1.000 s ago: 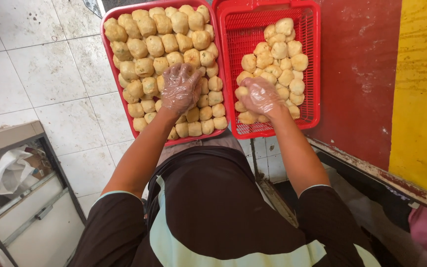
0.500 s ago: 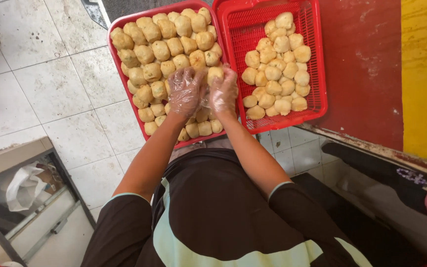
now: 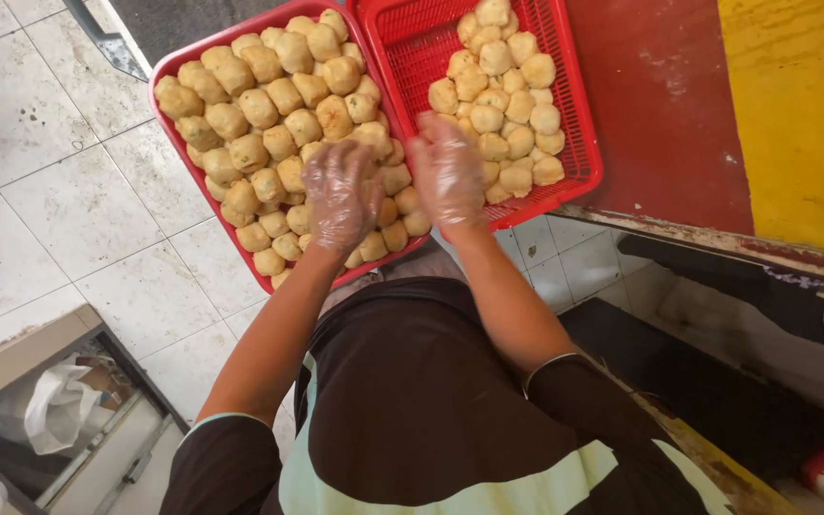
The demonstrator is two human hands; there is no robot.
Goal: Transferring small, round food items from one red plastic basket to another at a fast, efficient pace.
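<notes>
Buns (image 3: 283,95) — round, golden; densely packed

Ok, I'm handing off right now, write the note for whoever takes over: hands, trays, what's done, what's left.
Left hand: clear plastic glove, resting on the pale round food balls at the near end of the left red tray; grip not clear.
Right hand: gloved, at the seam between the trays, over the same pile.
Left tray is packed full. Right red basket holds a smaller heap, with bare mesh at its far left.
Both sit at the edge of the red counter.
</notes>
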